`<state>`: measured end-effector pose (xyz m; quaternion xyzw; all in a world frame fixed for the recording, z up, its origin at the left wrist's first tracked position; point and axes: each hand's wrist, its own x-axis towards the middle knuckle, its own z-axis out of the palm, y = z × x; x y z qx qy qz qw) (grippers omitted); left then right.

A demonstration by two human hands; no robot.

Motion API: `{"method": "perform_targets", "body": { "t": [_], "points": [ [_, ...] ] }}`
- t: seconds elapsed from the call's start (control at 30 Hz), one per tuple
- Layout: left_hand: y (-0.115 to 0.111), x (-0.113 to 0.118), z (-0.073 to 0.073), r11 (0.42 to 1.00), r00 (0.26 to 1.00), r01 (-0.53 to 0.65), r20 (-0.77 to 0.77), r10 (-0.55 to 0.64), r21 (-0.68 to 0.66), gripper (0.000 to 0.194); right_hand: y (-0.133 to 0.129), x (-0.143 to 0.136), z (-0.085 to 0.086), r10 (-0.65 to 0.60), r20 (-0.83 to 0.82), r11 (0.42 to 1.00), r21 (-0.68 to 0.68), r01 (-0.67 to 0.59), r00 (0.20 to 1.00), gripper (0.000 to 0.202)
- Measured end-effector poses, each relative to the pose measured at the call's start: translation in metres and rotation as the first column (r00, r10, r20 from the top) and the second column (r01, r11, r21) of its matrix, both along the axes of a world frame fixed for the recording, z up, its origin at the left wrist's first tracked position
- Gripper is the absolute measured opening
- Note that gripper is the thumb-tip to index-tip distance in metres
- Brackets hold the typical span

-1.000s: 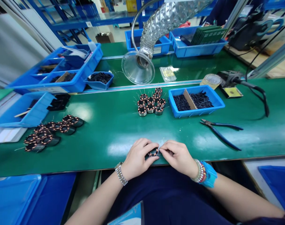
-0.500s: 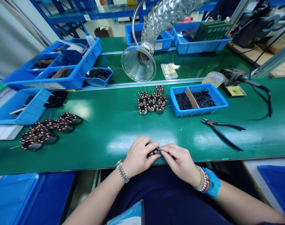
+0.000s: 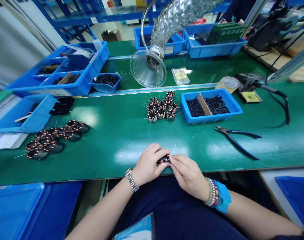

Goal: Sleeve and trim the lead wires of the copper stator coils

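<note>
Near the front edge of the green table, my left hand (image 3: 150, 164) holds a copper-wound motor coil (image 3: 164, 159) between thumb and fingers. The fingertips of my right hand (image 3: 188, 174) are pinched at the coil's right side; whatever they hold there is too small to make out. Several wound coils with thin wire ends (image 3: 161, 113) stand in a group farther back. At the left lies another group of coils with dark sides (image 3: 53, 147). Cutting pliers with dark handles (image 3: 228, 132) lie at the right.
A blue tray (image 3: 189, 119) holds small black pieces on both sides of a cardboard divider. A clear funnel (image 3: 142, 75) on a silver duct hangs over the back. Blue bins (image 3: 79, 90) stand back left, a tape roll (image 3: 227, 84) back right. Part of a person shows behind.
My right hand has moved slightly left, its fingertips now against the coil. The coil has tilted a little in my left hand. The view has shifted slightly.
</note>
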<state>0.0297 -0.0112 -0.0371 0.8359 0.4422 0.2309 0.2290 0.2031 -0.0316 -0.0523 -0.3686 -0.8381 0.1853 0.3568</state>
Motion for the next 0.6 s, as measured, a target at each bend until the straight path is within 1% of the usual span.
{"method": "perform_targets", "body": {
  "t": [0.07, 0.13, 0.2, 0.23, 0.27, 0.33, 0.43, 0.53, 0.6],
  "points": [
    [0.004, -0.002, -0.001, 0.999, 0.998, 0.024, 0.055, -0.023, -0.027, 0.028, -0.001, 0.001, 0.004, -0.006, 0.005, 0.999, -0.038, 0.006, 1.000, 0.031],
    [0.006, -0.005, -0.002, 0.998, 0.994, 0.033, 0.105, -0.026, -0.059, 0.040, -0.002, 0.005, 0.010, 0.005, -0.038, 0.990, -0.143, -0.011, 0.999, 0.031],
    [0.005, -0.011, -0.002, 0.997, 0.992, 0.005, 0.124, 0.004, -0.071, 0.058, -0.002, 0.012, 0.016, 0.019, -0.087, 0.971, -0.237, -0.040, 0.996, 0.028],
    [0.003, -0.014, -0.001, 0.998, 0.992, -0.018, 0.126, 0.026, -0.068, 0.063, -0.001, 0.016, 0.017, 0.024, -0.097, 0.965, -0.257, -0.049, 0.995, 0.026],
    [0.001, -0.017, -0.001, 0.998, 0.991, -0.039, 0.129, 0.046, -0.058, 0.062, 0.001, 0.020, 0.018, 0.027, -0.094, 0.965, -0.258, -0.051, 0.995, 0.024],
    [-0.003, -0.023, 0.000, 0.998, 0.986, -0.061, 0.151, 0.066, -0.033, 0.049, 0.008, 0.026, 0.017, 0.020, -0.067, 0.974, -0.224, -0.035, 0.998, 0.021],
    [-0.006, -0.027, 0.002, 0.998, 0.982, -0.051, 0.186, 0.045, 0.029, 0.023, 0.024, 0.027, 0.014, 0.022, -0.021, 0.986, -0.162, -0.025, 1.000, 0.024],
    [-0.003, -0.026, 0.003, 0.993, 0.986, -0.029, 0.164, 0.010, 0.117, 0.016, 0.040, 0.019, 0.013, 0.131, 0.046, 0.983, -0.136, -0.123, 0.990, 0.035],
    [0.000, -0.026, 0.004, 0.991, 0.988, -0.022, 0.156, 0.001, 0.133, 0.013, 0.047, 0.010, 0.013, 0.224, 0.082, 0.966, -0.148, -0.210, 0.971, 0.041]
  ]
}}
